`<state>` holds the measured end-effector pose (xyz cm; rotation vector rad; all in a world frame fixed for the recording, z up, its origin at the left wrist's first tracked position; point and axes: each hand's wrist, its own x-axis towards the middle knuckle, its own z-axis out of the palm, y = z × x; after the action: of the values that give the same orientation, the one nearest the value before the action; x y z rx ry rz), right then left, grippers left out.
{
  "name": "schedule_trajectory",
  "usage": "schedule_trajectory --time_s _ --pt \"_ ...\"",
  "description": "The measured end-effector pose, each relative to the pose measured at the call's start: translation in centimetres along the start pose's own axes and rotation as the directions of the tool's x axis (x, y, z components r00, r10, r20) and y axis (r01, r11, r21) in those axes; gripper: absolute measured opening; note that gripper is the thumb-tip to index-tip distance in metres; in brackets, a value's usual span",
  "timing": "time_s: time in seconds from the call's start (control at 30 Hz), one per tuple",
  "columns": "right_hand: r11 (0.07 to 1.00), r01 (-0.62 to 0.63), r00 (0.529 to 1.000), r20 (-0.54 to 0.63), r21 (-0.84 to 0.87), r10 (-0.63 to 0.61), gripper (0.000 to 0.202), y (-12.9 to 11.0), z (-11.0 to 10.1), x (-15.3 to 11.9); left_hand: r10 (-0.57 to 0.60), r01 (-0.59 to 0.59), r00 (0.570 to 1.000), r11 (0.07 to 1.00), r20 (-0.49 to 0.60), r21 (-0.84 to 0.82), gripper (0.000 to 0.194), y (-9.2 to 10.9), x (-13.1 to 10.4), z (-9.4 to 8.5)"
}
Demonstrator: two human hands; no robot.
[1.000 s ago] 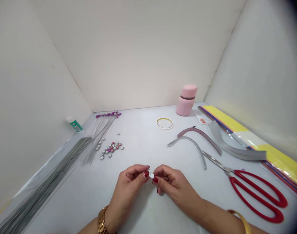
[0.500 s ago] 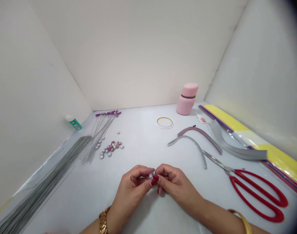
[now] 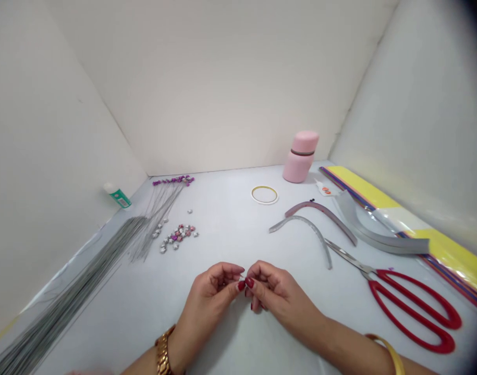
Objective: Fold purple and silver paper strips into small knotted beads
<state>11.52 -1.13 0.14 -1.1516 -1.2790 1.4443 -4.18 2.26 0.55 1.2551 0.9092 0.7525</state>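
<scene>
My left hand (image 3: pixel 218 287) and my right hand (image 3: pixel 270 285) meet fingertip to fingertip low in the middle of the view. Both are closed in a pinch on a small silver paper star (image 3: pixel 242 277), nearly all of it hidden by the thumbs and fingers. Ahead and to the left lies a pile of small silver, pink and purple paper stars (image 3: pixel 178 237). One loose silver star (image 3: pixel 190 211) sits apart, beyond the pile.
At the left lie a bundle of grey wires (image 3: pixel 74 286), purple-tipped wire stems (image 3: pixel 173 180) and a glue stick (image 3: pixel 120 197). A tape ring (image 3: pixel 265 202) and pink bottle (image 3: pixel 300 159) stand farther back. Rightward are curved paper strips (image 3: pixel 318 232), red-handled scissors (image 3: pixel 414 312) and coloured sheets (image 3: pixel 418 221).
My fingertips have drawn closer together around the star, and less of it shows. My left thumb has moved slightly up and to the left. The things on the table have not moved.
</scene>
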Motion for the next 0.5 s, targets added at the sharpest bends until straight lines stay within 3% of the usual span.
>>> schedule_trajectory --time_s 0.1,0.3,0.5 --pt "0.999 -0.008 1.000 0.007 -0.040 0.008 0.024 0.06 -0.19 0.06 0.006 -0.010 0.999 0.996 0.044 0.091 0.011 0.33 0.02 -0.05" --pt "0.998 -0.037 0.998 0.050 -0.045 0.039 0.030 0.01 -0.14 -0.10 0.017 -0.016 0.996 1.000 -0.092 0.009 0.017 0.06 0.24 -0.28" --pt "0.992 -0.048 0.998 0.027 -0.119 0.051 0.026 -0.08 -0.06 -0.10 -0.001 0.002 0.998 1.000 0.060 -0.014 0.020 -0.18 0.18 -0.27"
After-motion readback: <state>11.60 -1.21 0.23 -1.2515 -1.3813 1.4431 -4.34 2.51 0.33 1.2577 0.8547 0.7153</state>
